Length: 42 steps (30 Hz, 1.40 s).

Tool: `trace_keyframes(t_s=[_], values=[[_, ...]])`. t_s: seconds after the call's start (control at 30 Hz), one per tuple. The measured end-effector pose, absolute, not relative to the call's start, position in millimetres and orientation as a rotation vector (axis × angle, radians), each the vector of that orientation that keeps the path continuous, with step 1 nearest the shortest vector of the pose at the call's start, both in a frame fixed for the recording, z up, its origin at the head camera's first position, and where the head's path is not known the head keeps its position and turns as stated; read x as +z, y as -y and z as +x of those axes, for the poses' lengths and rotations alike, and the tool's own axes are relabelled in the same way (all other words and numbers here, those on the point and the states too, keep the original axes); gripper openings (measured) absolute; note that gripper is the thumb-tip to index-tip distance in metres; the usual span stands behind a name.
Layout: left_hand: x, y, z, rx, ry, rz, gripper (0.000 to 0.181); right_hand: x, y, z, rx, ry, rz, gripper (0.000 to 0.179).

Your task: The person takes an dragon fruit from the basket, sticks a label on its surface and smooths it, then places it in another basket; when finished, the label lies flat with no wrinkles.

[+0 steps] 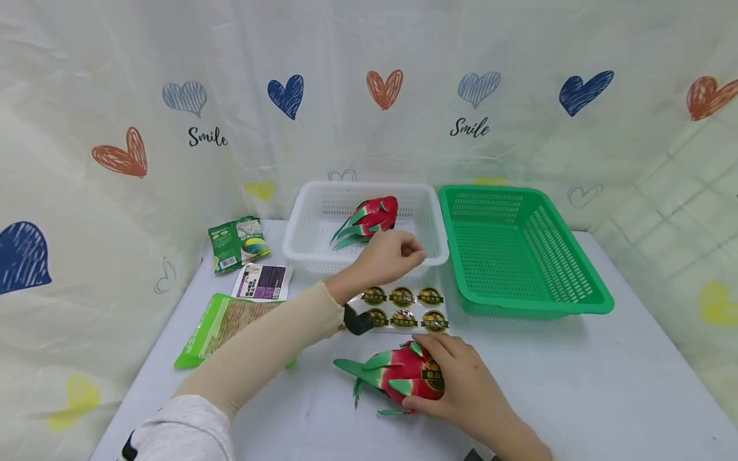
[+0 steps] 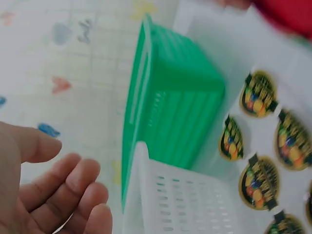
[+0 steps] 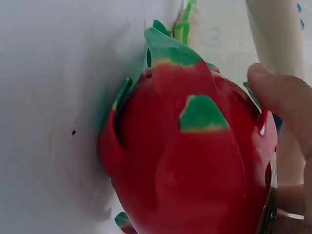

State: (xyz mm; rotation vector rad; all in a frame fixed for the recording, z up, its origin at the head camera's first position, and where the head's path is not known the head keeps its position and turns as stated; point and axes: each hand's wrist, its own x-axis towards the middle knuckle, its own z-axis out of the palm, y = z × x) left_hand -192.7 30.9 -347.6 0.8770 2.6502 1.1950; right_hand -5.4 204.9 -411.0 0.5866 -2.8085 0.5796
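Observation:
A red dragon fruit (image 1: 398, 371) with green scale tips lies on the table, a round black-and-gold sticker (image 1: 432, 376) on its side. My right hand (image 1: 467, 384) grips its blunt end, thumb on the near side and fingers over the far side. In the right wrist view the thumb curves against the fruit's red skin (image 3: 195, 165). My left hand (image 1: 389, 257) hovers over the front rim of the white basket (image 1: 293, 237), fingers loosely curled with nothing between them. Below it lies a sheet of matching stickers (image 1: 403, 307), partly covered by the left wrist.
A second dragon fruit (image 1: 375, 214) sits inside the white basket. To its right stands a green basket (image 1: 530, 306). On the left are a green packet (image 1: 237, 243), a purple-and-white packet (image 1: 262, 282) and a green bag with brown contents (image 1: 230, 326), partly behind the left forearm.

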Motion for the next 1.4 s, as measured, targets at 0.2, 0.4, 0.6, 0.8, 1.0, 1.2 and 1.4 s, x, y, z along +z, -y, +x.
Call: trace_keyframes(t_s=[0.2,0.4,0.6,0.8,1.0,1.2,1.4], values=[[-362,-63,-231,1.005,-2.702,0.686,0.054,-415,-193,-5,0.564,2.823,0.579,0.1],[-377,-82,-240,0.879,-2.689,0.53,0.053,-418,-192,-6,0.651,2.777,0.655,0.093],[-382,-91,-243,0.878,-2.695,0.486,0.06,-411,-212,-7,0.781,2.775,0.688,0.088],[-374,-94,-243,0.891,-2.682,0.553,0.059,-393,-254,-17,0.797,2.751,0.684,0.087],[-372,-98,-245,0.882,-2.685,0.554,0.057,-368,-302,-27,0.798,2.71,0.685,0.09],[-374,-102,-247,0.915,-2.675,0.549,0.057,-352,-345,-45,0.771,2.668,0.65,0.095],[-376,-109,-247,0.956,-2.644,0.543,0.056,-340,-384,-60,1.0,2.688,0.604,0.089]])
